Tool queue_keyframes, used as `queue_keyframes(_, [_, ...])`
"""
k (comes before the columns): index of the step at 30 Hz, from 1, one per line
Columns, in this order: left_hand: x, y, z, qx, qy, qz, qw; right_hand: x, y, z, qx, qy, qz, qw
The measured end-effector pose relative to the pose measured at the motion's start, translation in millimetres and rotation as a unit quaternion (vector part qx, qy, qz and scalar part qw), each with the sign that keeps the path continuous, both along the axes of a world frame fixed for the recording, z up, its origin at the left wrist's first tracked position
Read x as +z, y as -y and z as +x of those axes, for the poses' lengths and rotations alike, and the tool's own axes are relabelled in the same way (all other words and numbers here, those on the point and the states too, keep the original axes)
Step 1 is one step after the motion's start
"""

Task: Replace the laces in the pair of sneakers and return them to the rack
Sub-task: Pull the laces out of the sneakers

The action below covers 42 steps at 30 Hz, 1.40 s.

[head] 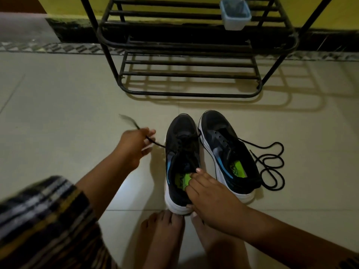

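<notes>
Though motion-blurred, left grip [136, 144] pinching lace [155, 143]; right grip [206, 191] curled around sneaker [182, 144] collar.

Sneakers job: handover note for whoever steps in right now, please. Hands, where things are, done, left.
Left hand: pinches the lace of the left sneaker, pulled out to the side; its free end is motion-blurred.
Right hand: grips that sneaker's heel collar, steadying it.
Both sneakers stand side by side on the floor before the rack. Right sneaker: eyelets look empty; a loose lace lies coiled beside it, one end at the shoe.
Done: neither shoe is finished. Whether the laces are old or new I cannot tell.
Left: finish lacing both and put the pair on the rack.
</notes>
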State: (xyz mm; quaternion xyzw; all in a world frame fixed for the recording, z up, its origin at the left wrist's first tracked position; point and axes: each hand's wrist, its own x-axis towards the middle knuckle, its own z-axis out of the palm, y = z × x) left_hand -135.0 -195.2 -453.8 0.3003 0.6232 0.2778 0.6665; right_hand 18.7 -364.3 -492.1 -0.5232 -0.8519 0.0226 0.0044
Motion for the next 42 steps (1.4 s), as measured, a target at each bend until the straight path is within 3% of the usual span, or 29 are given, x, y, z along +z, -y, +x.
queue_keyframes(3, [-23.3, 18.3, 1.3, -0.075, -0.156, 0.036, 0.984, -1.1, 0.2, 0.9, -0.003, 0.008, -0.009, 1.0])
queue_keyframes(5, [-27.3, 35.7, 3.0, -0.137, -0.252, 0.157, 0.945, -1.8, 0.2, 1.5, -0.004, 0.011, -0.015, 1.0])
queue_keyframes(7, [-26.4, 49.8, 6.0, -0.179, -0.268, 0.296, 0.899, 1.8, -1.0, 2.8, 0.002, 0.008, -0.034, 0.999])
queue_keyframes(9, [-25.1, 56.8, 9.6, -0.221, -0.256, 0.357, 0.871, 13.6, -5.3, 5.6, -0.011, -0.003, -0.045, 0.999])
queue_keyframes(11, [-27.9, 59.5, 10.7, -0.235, -0.243, 0.357, 0.871, 27.3, -12.0, 7.9, -0.041, -0.041, -0.052, 0.997])
queue_keyframes(15, [-30.6, 61.3, 12.1, -0.214, -0.164, 0.289, 0.918, 38.8, -23.4, 11.0, -0.085, -0.101, -0.098, 0.986])
queue_keyframes(26, [-38.4, 56.4, 7.7, -0.24, -0.145, 0.301, 0.911, 44.6, -34.2, 12.4, -0.179, -0.014, -0.169, 0.969])
queue_keyframes(34, [-40.0, 60.7, 7.3, -0.267, -0.173, 0.354, 0.88, 82.4, -54.1, 43.5, -0.262, -0.01, -0.02, 0.965])
queue_keyframes(38, [-41.2, 61.5, 6.6, -0.267, -0.188, 0.363, 0.873, 74.8, -50.0, 38.4, -0.204, -0.016, 0.048, 0.978])
queue_keyframes(40, [-41.2, 59.7, 6.2, -0.277, -0.189, 0.381, 0.862, 65.4, -38.4, 22.8, -0.106, -0.034, 0.01, 0.994])
queue_keyframes(42, [-40.3, 58.6, 5.1, -0.286, -0.189, 0.399, 0.851, 58.3, -26.8, 7.5, -0.032, -0.059, -0.107, 0.992])
